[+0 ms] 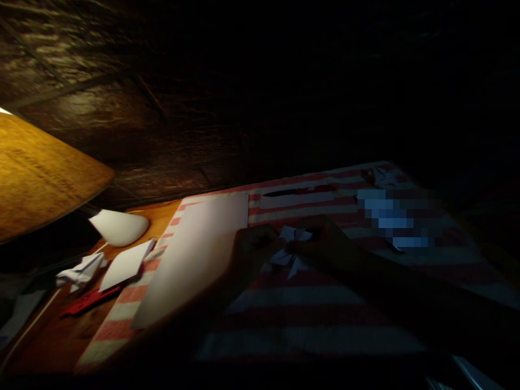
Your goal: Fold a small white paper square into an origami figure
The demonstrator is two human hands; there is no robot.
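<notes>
A small folded white paper piece [289, 259] with pointed flaps is held between my two hands, above the striped cloth. My left hand [257, 244] pinches its left side, thumb and fingers pressed together. On its right side my right hand [320, 238] grips it in the same way. Both hands lie in deep shadow, so the exact finger positions are hard to see. Left of my left hand lies a large white paper sheet [195, 254]. Beyond the hands a knife [284, 192] with a dark blade and red handle rests on a paper strip [268, 202].
The red-and-white striped cloth [309, 295] covers the table. At left are a lamp shade [44, 179], its white base [122, 227], folded paper [83, 272], a white paper stack [125, 265] and a red tool [89, 301]. A blurred, glowing rectangle [394, 219] and crumpled-looking paper [384, 176] lie right.
</notes>
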